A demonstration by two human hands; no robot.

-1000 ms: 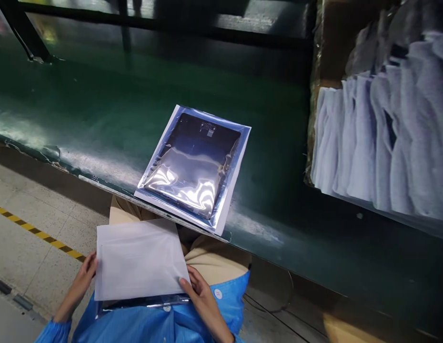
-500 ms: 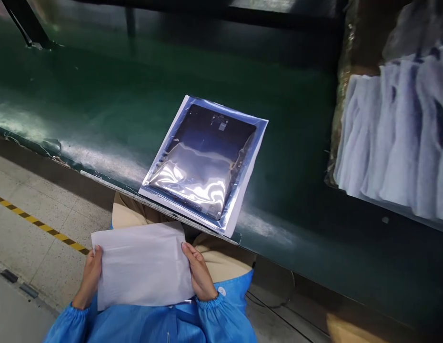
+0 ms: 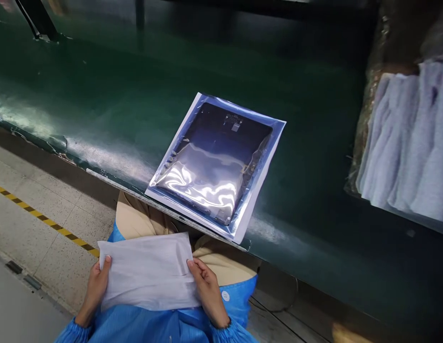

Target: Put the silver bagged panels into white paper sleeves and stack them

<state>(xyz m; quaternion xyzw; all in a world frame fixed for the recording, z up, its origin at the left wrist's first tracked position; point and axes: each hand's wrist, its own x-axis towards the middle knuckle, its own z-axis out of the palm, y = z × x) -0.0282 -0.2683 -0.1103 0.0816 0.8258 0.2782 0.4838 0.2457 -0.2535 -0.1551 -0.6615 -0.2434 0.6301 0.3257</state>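
I hold a white foam pouch flat over my lap. My left hand grips its left edge, thumb on top. My right hand grips its right edge, fingers curled round it. Just beyond, a dark flat device sealed in a shiny silver bag lies on a white sheet at the near edge of the green conveyor belt. Neither hand touches that bag.
A box of upright white foam pouches stands on the belt at the right. The tiled floor with a yellow-black stripe lies to the left below the belt. A dark frame bar crosses the far left.
My hands have slid along the pouch's edges and the pouch now bends slightly. The silver edge seen under it a second ago is hidden. The view has shifted left.
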